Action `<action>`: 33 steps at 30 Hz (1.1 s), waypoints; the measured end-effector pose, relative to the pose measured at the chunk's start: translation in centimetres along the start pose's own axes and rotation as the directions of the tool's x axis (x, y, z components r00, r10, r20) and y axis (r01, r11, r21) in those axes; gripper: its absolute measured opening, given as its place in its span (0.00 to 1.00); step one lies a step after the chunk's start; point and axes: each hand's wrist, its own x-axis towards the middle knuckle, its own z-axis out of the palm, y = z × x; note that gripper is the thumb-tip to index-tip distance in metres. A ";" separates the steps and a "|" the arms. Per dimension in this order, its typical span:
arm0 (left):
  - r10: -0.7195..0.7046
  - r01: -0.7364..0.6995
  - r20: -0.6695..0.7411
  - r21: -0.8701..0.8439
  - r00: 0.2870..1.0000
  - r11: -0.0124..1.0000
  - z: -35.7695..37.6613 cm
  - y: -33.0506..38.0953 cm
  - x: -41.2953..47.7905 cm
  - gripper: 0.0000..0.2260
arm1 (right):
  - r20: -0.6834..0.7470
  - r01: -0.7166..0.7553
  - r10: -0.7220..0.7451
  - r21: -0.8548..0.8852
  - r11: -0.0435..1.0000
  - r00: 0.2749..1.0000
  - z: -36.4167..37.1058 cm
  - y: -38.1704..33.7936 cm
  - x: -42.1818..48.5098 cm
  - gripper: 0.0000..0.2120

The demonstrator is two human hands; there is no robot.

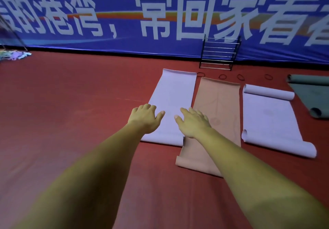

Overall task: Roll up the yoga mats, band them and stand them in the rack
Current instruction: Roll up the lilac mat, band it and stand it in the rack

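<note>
Left hand (145,119) and right hand (193,122), loose, empty, over side edges of lilac mat (174,90); bare red floor (71,104) leftward

The left hand (145,120) and the right hand (193,123) are bare, with skin showing from the fingertips back past the wrists. Behind them the left forearm (96,166) and the right forearm (242,166) are bare as well, smooth and slim, broadening toward the camera. Each thumb shows a short, trimmed nail.
</note>
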 end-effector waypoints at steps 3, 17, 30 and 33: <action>0.024 -0.024 0.005 -0.004 1.000 1.000 0.2 -2.3 4.2 0.28 | 0.019 -0.018 0.018 0.004 1.000 1.000 0.4 -1.5 4.1 0.29; 0.020 -0.020 0.012 -0.040 1.000 0.999 4.1 -8.4 24.6 0.28 | 0.109 -0.041 0.037 0.035 0.999 0.993 4.5 -2.3 26.7 0.29; -0.003 0.013 0.168 -0.061 0.986 0.998 20.5 -16.2 38.4 0.28 | 0.253 -0.098 0.086 0.038 0.994 0.964 20.6 -2.7 42.8 0.28; 0.015 -0.003 0.189 -0.064 0.982 0.998 26.2 -18.8 40.8 0.28 | 0.254 -0.114 0.103 0.032 0.993 0.962 26.4 -3.3 45.7 0.28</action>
